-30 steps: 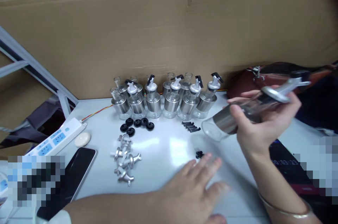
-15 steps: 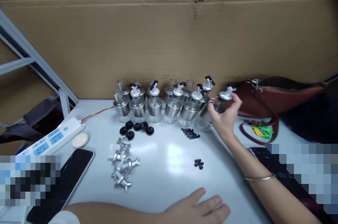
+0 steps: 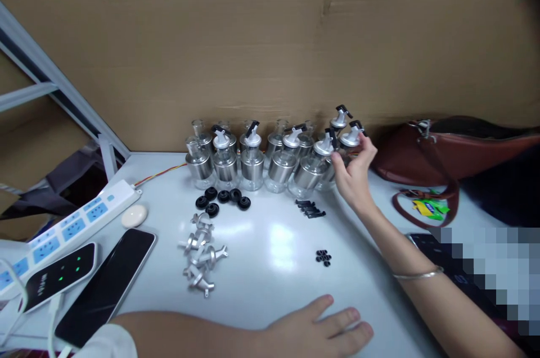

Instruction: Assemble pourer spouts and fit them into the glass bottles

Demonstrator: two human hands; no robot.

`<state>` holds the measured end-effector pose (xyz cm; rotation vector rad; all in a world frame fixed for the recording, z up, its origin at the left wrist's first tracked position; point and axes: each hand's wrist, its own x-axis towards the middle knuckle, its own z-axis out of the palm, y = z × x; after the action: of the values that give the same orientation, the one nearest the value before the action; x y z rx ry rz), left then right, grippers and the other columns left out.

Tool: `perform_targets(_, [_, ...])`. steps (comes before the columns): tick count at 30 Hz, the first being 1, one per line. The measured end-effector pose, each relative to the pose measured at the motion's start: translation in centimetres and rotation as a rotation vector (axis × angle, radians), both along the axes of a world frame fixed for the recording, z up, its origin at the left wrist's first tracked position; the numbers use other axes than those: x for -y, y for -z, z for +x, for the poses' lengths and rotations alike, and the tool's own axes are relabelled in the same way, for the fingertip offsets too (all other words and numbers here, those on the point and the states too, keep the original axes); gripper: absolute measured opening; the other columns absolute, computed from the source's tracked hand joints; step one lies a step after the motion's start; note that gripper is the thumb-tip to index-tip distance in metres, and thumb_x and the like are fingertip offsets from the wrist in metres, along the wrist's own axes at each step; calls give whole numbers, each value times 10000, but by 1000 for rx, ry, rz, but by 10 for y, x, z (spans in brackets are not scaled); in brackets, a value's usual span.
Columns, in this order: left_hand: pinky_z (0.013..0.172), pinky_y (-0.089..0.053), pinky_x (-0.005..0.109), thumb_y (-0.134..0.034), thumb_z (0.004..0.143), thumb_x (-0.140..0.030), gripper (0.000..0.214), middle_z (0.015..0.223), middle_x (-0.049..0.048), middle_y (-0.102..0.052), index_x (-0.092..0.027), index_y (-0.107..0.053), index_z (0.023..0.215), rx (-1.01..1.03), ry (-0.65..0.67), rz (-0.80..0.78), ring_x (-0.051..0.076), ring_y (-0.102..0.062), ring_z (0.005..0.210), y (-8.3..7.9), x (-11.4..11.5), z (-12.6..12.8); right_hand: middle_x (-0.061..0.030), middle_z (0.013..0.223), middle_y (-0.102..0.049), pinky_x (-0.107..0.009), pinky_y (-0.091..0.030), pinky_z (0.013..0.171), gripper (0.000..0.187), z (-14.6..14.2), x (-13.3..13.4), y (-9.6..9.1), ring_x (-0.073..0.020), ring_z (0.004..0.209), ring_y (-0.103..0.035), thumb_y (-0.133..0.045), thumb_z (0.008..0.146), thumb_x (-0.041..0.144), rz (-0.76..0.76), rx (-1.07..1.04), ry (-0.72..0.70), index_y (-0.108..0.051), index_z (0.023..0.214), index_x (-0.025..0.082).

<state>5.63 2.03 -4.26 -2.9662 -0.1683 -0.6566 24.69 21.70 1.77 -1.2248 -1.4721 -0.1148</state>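
My right hand (image 3: 353,173) reaches to the right end of a row of several glass bottles with steel sleeves (image 3: 253,162) at the back of the white table (image 3: 274,234). Its fingers are closed round the neck of the end bottle (image 3: 350,141), which stands with a silver spout cap and black flap. My left hand (image 3: 324,332) lies flat and open on the table near the front edge, holding nothing. Loose parts lie between the hands: several silver spout caps (image 3: 201,257), black rubber rings (image 3: 222,200), black stoppers (image 3: 310,209) and small black bits (image 3: 323,257).
A cardboard wall (image 3: 270,49) backs the table. A brown leather bag (image 3: 447,147) and a snack packet (image 3: 428,208) lie at the right. At the left are a white power strip (image 3: 80,223), a dark phone (image 3: 107,285), a black device (image 3: 59,276) and a small white oval (image 3: 134,215).
My right hand carried the bottle from the air at the right down to the row's right end and stood it there. My left hand slid back toward the front edge.
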Motion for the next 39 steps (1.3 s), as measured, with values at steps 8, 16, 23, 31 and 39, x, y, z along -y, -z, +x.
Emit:
perform_targets(8, [964, -463, 426, -441, 971, -378, 334, 1358, 111, -610, -238, -661, 1180, 11, 32, -58, 287, -575, 1235, 3, -2, 1, -66, 939, -622, -379, -471, 810, 178, -95, 82, -46, -216, 899, -585, -508, 907, 107, -3, 281, -664, -574, 1029, 219])
perform_targets(16, [1076, -368, 469, -465, 951, -354, 337, 1334, 102, -616, -238, -655, 1203, -60, 38, -79, 315, -528, 1281, -14, -4, -3, -126, 984, -668, -369, -441, 788, 241, -151, 93, -8, -242, 890, -560, -720, 825, 230, -502, 665, -1078, -723, 1038, 120])
perform_targets(23, [1101, -387, 387, -496, 964, -298, 314, 1334, 108, -635, -134, -621, 1201, -176, 152, -497, 266, -519, 1312, -23, -17, -2, -83, 867, -713, -315, -474, 793, 129, -144, 95, -16, -197, 824, -625, -692, 826, 172, -680, 578, -1153, -737, 940, 130])
perform_targets(31, [767, -522, 354, -581, 869, -528, 375, 820, 97, -714, -162, -595, 951, 329, 9, -1818, 211, -693, 773, -42, -20, -6, 1, 721, -647, -241, -458, 622, 172, -58, 87, -50, -116, 638, -561, -681, 815, 322, -1069, -211, -1080, -686, 882, 163])
perform_targets(39, [554, -426, 250, -607, 645, -834, 733, 710, -22, -583, -197, -411, 950, 743, 56, -2143, 82, -508, 456, -31, -28, -1, 45, 536, -531, -206, -369, 464, 448, -32, 88, -41, -71, 466, -455, -721, 748, 576, -1260, -326, -1116, -575, 676, 159])
